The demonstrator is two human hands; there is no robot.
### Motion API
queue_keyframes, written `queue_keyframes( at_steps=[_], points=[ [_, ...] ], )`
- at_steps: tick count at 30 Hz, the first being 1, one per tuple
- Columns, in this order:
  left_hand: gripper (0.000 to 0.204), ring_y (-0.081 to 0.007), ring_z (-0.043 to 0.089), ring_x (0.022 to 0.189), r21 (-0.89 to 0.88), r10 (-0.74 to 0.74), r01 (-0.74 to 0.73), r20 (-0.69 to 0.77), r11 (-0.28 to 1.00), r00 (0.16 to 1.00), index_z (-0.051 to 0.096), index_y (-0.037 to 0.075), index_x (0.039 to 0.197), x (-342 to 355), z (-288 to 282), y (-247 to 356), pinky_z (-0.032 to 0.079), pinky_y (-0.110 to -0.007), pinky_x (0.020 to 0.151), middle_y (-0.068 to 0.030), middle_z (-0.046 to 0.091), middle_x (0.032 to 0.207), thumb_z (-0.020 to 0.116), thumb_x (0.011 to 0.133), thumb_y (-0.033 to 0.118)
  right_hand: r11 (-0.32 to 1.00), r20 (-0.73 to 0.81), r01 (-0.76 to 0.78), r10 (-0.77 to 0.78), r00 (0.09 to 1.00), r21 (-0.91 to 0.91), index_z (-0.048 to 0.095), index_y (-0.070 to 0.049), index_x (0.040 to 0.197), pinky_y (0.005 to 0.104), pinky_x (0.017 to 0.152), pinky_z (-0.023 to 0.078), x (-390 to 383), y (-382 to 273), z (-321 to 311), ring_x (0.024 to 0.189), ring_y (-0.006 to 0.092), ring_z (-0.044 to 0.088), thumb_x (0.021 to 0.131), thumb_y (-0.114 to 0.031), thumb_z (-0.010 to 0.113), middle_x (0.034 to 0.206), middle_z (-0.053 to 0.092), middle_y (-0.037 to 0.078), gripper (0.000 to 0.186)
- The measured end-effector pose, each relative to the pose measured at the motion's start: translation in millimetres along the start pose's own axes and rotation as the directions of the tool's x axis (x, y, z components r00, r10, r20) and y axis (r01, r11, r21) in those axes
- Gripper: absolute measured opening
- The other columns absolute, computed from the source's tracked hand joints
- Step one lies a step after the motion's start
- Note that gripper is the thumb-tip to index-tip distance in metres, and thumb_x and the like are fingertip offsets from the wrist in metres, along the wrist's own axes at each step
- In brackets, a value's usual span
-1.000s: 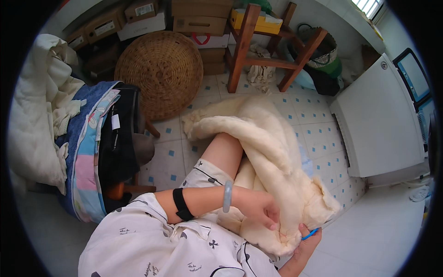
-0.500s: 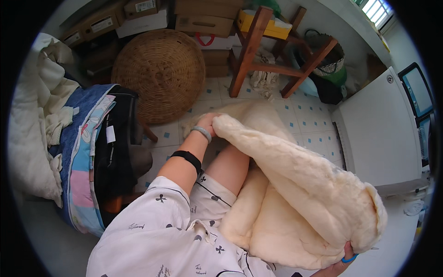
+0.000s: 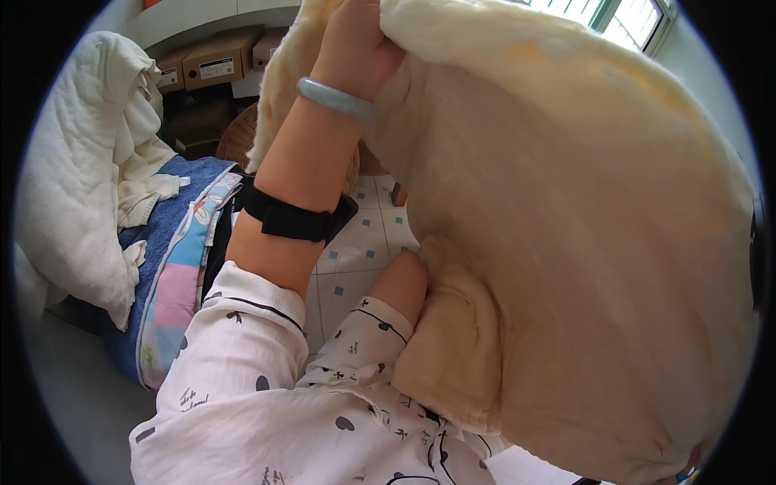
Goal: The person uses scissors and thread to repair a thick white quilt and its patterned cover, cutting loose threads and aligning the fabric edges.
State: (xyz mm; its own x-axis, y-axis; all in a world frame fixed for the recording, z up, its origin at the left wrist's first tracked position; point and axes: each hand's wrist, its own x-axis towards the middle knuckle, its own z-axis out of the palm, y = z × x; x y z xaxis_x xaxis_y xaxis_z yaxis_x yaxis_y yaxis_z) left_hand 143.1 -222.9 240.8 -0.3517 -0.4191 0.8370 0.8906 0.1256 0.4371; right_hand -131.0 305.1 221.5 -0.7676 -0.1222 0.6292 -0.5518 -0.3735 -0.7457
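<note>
Gripping the cream plush fabric [image 3: 582, 242] up high with the left hand [image 3: 360, 40]; cannot tell the hold of the right hand [image 3: 694, 457], mostly hidden at lower right.

L arm [image 3: 291, 174] had a smooth pale grey-blue bangle [image 3: 335, 99] at approx. 11 o'clock & a wide blk strap [image 3: 289, 220] btwn 9 & 10. White short-slv. top [image 3: 283, 408] at 7 showed dk hearts, bows, script, thin piping; shorts [image 3: 362, 335] at 6 matched, w/ piped hem.
</note>
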Motion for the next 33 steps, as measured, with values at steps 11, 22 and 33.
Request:
queue_keyframes(
  at_steps=[11, 22, 33],
  points=[
    [0.021, -0.0220, 0.064, 0.090, 0.421, -0.037, 0.038, -0.010, 0.906, 0.999, 0.058, -0.006, 0.103, 12, 48, 14, 0.053, -0.033, 0.082, -0.0128, 0.064, 0.099, 0.052, 0.089, 0.009, 0.996, -0.011, -0.082, 0.082, 0.997, 0.029, 0.055, 0.009, 0.110, 0.0390, 0.073, 0.055, -19, -40, -41, 0.081, 0.0287, 0.065, 0.069, -0.006, 0.066, 0.097, 0.064, 0.020, 0.045],
    [0.079, -0.0312, 0.052, 0.113, 0.364, -0.906, 0.916, -0.309, 0.167, 0.288, 0.046, -0.006, 0.124, -81, 39, -274, 0.045, -0.046, 0.091, -0.0225, 0.051, 0.118, 0.055, 0.083, 0.061, 0.435, -0.266, -0.802, 0.784, 0.561, -0.409, 0.056, 0.010, 0.106, 0.0367, 0.067, 0.056, -23, 133, -145, 0.075, 0.0271, 0.066, 0.068, -0.005, 0.069, 0.091, 0.065, 0.020, 0.043],
    [0.100, -0.0384, 0.034, 0.129, 0.970, -0.807, 0.110, 0.116, 0.218, 0.579, 0.028, 0.004, 0.142, -198, 62, -141, 0.030, -0.048, 0.105, -0.0232, 0.035, 0.140, 0.083, 0.064, 0.034, 0.076, -0.353, -0.433, 0.461, 0.814, -0.898, 0.043, 0.000, 0.097, 0.0358, 0.085, 0.043, -113, 139, -92, 0.091, 0.0216, 0.049, 0.066, -0.027, 0.085, 0.102, 0.057, 0.013, 0.058]
  ],
)
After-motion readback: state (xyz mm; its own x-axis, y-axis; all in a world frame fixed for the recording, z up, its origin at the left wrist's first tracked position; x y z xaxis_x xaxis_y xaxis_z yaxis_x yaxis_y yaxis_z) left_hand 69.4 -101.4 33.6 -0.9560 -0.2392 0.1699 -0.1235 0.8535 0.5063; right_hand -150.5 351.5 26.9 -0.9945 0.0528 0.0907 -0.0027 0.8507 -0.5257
